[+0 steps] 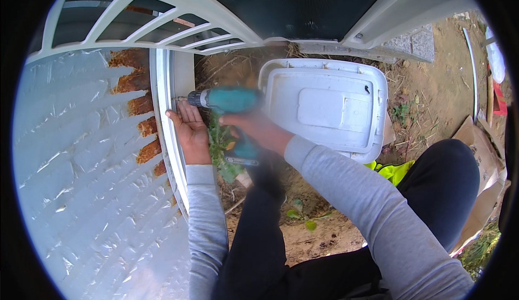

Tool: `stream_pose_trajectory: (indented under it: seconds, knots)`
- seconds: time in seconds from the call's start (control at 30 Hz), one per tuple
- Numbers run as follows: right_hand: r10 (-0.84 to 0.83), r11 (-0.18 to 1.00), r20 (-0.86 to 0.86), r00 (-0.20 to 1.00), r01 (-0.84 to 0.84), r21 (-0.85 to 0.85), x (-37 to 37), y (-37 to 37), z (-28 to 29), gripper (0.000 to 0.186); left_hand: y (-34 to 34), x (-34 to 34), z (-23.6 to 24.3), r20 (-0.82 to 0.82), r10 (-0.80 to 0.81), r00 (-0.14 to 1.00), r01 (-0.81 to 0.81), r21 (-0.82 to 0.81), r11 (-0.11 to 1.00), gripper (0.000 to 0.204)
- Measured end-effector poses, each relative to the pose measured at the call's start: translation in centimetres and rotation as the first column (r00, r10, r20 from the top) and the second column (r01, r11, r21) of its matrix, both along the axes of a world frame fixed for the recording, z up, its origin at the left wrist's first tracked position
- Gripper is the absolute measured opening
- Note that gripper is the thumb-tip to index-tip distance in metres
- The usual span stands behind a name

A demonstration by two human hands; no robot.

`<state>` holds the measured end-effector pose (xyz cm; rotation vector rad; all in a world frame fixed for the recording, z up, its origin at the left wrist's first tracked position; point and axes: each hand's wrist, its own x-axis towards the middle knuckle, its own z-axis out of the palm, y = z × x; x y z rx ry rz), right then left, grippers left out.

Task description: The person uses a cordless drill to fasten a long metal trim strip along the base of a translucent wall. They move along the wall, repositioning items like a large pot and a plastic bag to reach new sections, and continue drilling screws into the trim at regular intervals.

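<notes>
My right hand point(257, 127) is wrapped round the grip of a teal cordless drill point(232, 99), blurred by motion. The drill lies sideways, its black chuck point(199, 99) pointing left. Its bit meets the side of a white metal rail point(166, 83); whether a screw sits at the tip is too small to tell. Just under the bit, my left hand point(193, 132) has its fingers stretched out against the rail's side, with the thumb apart on the rail's face. No object shows in the left palm.
A white plastic bin lid point(324, 105) lies on the soil at right. Corrugated sheeting with rust patches point(139, 105) covers the left. A white slatted grille point(135, 27) overhangs above. Green weeds point(221, 148) grow beside my left wrist. Brown cardboard point(481, 159) lies far right, past my knee.
</notes>
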<state>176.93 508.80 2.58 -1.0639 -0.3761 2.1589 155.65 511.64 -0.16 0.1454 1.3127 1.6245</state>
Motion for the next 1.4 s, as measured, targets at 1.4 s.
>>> stream_pose_trajectory:
  seconds: [1.4]
  knots:
    - [0.259, 0.943, 0.016, 0.966, -0.249, -0.222, 0.7, 2.5, 0.0, 0.021, -8.9, -4.5, 9.8, 0.112, -0.644, 0.757, 0.585, -0.557, 0.59, 0.058]
